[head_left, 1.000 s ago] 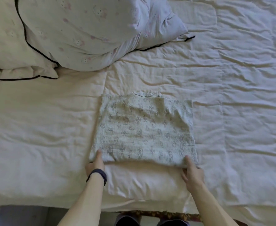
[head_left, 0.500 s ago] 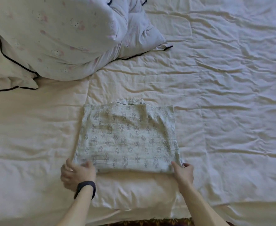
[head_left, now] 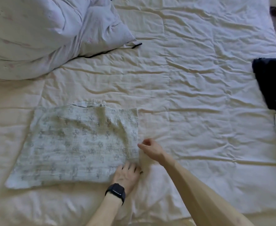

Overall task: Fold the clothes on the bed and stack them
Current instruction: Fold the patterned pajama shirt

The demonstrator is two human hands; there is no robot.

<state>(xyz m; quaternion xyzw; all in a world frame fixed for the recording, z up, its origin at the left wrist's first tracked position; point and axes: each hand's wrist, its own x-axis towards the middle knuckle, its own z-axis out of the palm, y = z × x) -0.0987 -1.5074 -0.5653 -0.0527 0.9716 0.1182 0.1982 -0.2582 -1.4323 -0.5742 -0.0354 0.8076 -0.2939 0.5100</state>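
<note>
No text, label, brand or number can be read anywhere. The folded garment (head_left: 75, 144) carries only a repeated grey printed motif, blurred and not made of letters. The watch (head_left: 116, 191), just below the garment's near right corner, shows a dark face with nothing legible on it. The pillow (head_left: 41, 35), beyond the garment, bears faint pink marks too soft to make out.

The folded garment (head_left: 72, 144) is thin, crinkled woven cloth, matt, with a faded grey print. The bed cover (head_left: 199, 79) is cream quilted cloth, matt and creased. The pillow (head_left: 44, 30) at upper left is soft pale cloth with black piping. The watch (head_left: 117, 191) has a glossy black face. The dark cloth (head_left: 272, 82) at the right edge looks smooth.
</note>
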